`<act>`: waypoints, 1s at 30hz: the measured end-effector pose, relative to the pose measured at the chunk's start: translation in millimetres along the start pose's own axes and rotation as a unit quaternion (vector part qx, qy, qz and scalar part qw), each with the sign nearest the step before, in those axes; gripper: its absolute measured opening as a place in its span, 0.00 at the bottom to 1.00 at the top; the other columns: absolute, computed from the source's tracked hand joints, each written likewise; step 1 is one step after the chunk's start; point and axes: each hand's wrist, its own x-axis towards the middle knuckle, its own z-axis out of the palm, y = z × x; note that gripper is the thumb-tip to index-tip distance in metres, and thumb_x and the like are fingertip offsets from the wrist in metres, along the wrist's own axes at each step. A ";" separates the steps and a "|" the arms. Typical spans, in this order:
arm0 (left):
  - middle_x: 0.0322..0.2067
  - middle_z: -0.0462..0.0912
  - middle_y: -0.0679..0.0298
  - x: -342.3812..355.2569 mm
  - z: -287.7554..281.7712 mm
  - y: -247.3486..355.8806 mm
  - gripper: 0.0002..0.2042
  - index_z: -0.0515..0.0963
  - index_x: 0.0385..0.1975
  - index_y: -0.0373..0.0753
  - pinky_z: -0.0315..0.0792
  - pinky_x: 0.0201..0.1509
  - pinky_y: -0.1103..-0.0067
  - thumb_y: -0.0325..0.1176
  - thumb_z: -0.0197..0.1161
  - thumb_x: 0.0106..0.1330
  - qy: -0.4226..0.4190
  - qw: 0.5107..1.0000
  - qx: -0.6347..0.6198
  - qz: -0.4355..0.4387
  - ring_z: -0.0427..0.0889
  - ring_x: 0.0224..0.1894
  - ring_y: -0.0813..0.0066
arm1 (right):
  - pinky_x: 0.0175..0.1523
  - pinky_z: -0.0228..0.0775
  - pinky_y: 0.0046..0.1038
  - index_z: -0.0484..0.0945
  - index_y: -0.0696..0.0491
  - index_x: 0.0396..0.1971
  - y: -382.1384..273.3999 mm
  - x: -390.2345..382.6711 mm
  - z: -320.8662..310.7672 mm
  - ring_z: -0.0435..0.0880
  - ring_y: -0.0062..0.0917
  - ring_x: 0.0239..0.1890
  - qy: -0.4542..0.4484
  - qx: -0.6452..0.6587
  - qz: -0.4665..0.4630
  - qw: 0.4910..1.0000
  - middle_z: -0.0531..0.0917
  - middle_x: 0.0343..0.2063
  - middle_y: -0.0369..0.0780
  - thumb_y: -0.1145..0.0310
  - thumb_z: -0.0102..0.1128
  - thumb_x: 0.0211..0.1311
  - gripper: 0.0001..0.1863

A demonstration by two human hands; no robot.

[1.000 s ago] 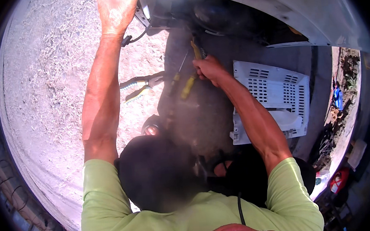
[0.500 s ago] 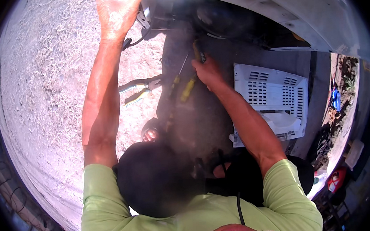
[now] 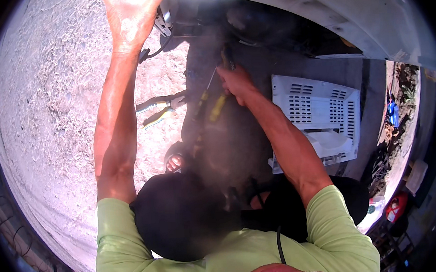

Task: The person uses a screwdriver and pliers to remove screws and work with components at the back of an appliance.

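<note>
My left hand [image 3: 133, 18] reaches far up with its fingers spread, braced against the corner of a white and dark machine housing [image 3: 179, 15]; its fingertips run off the top of the picture. My right hand [image 3: 237, 81] is closed around a thin tool with a dark and yellow handle [image 3: 227, 58], which points into the shadowed underside of the machine. Just below that hand, yellow-handled screwdrivers [image 3: 217, 108] lie on the dark ground. Pliers with yellow-green grips [image 3: 156, 110] lie on the sunlit ground between my arms.
A white vented plastic cover [image 3: 317, 114] lies on the ground to the right of my right forearm. A large white machine body [image 3: 351, 20] spans the top right. Rough pale concrete [image 3: 49, 107] fills the left. Clutter, a blue item [image 3: 392, 113] and a red item [image 3: 396, 207] sit at the far right.
My right hand with the tool has shifted slightly up toward the machine. My left hand stays braced in the same place.
</note>
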 end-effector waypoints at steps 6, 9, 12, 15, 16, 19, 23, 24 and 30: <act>0.56 0.75 0.45 0.1 -0.9 -1.7 0.44 0.62 0.65 0.29 0.72 0.61 0.67 0.52 0.74 0.57 0.003 1.000 0.001 0.000 0.76 0.58 0.60 | 0.45 0.72 0.38 0.75 0.57 0.47 15.3 5.3 6.3 0.82 0.34 0.38 0.013 -0.037 -0.039 0.998 0.82 0.35 0.44 0.57 0.62 0.62 0.21; 0.56 0.75 0.46 1.6 1.2 -1.1 0.44 0.63 0.65 0.29 0.72 0.61 0.67 0.52 0.74 0.57 0.001 1.000 -0.003 -0.001 0.76 0.58 0.60 | 0.44 0.72 0.38 0.75 0.57 0.48 24.2 12.8 7.3 0.82 0.33 0.38 0.038 -0.065 -0.051 0.996 0.82 0.34 0.44 0.56 0.62 0.62 0.22; 0.56 0.75 0.46 0.3 -1.3 -1.9 0.43 0.63 0.65 0.30 0.72 0.61 0.67 0.52 0.74 0.57 0.000 1.000 -0.003 -0.003 0.76 0.58 0.60 | 0.39 0.69 0.33 0.73 0.55 0.50 26.2 11.9 4.9 0.77 0.27 0.33 -0.007 0.005 -0.049 0.999 0.79 0.31 0.39 0.58 0.62 0.63 0.21; 0.56 0.75 0.46 0.0 -1.5 -1.4 0.43 0.63 0.65 0.30 0.72 0.61 0.68 0.52 0.74 0.57 -0.003 1.000 -0.005 -0.004 0.76 0.58 0.61 | 0.27 0.64 0.24 0.71 0.54 0.54 21.4 8.1 0.0 0.68 0.15 0.23 -0.056 0.064 -0.046 0.995 0.72 0.26 0.31 0.62 0.62 0.66 0.21; 0.56 0.75 0.46 -1.9 -2.6 -0.3 0.43 0.63 0.65 0.30 0.72 0.61 0.68 0.52 0.74 0.57 -0.004 1.000 -0.002 -0.005 0.76 0.58 0.61 | 0.27 0.64 0.24 0.71 0.54 0.54 20.0 8.1 0.2 0.68 0.15 0.23 -0.057 0.062 -0.041 0.996 0.72 0.26 0.31 0.63 0.62 0.66 0.21; 0.56 0.75 0.46 1.6 1.6 0.0 0.43 0.63 0.65 0.30 0.72 0.61 0.68 0.52 0.74 0.57 -0.012 1.000 -0.010 -0.005 0.76 0.58 0.61 | 0.27 0.64 0.24 0.71 0.54 0.54 32.0 20.9 1.2 0.68 0.16 0.23 -0.025 0.028 -0.055 0.998 0.73 0.27 0.31 0.64 0.61 0.66 0.20; 0.56 0.75 0.46 -1.1 -3.0 -2.7 0.43 0.63 0.65 0.30 0.72 0.61 0.68 0.51 0.74 0.57 -0.012 1.000 -0.010 -0.008 0.76 0.58 0.61 | 0.38 0.73 0.34 0.74 0.59 0.47 13.6 2.2 7.4 0.83 0.30 0.33 -0.025 0.007 -0.035 0.999 0.82 0.32 0.44 0.59 0.62 0.58 0.22; 0.56 0.75 0.47 0.6 -1.5 0.0 0.43 0.63 0.65 0.30 0.72 0.61 0.68 0.51 0.74 0.57 -0.014 1.000 -0.012 -0.006 0.76 0.58 0.61 | 0.41 0.73 0.35 0.74 0.60 0.49 13.2 5.8 11.4 0.83 0.33 0.36 -0.017 -0.014 -0.032 0.999 0.83 0.34 0.46 0.59 0.62 0.58 0.23; 0.55 0.75 0.47 -2.8 -8.4 1.3 0.43 0.63 0.65 0.31 0.72 0.61 0.68 0.51 0.74 0.57 -0.017 1.000 -0.022 -0.010 0.76 0.58 0.61 | 0.34 0.70 0.31 0.71 0.58 0.42 -25.1 -7.8 53.3 0.77 0.27 0.30 -0.019 0.009 0.018 1.000 0.78 0.32 0.42 0.63 0.61 0.61 0.17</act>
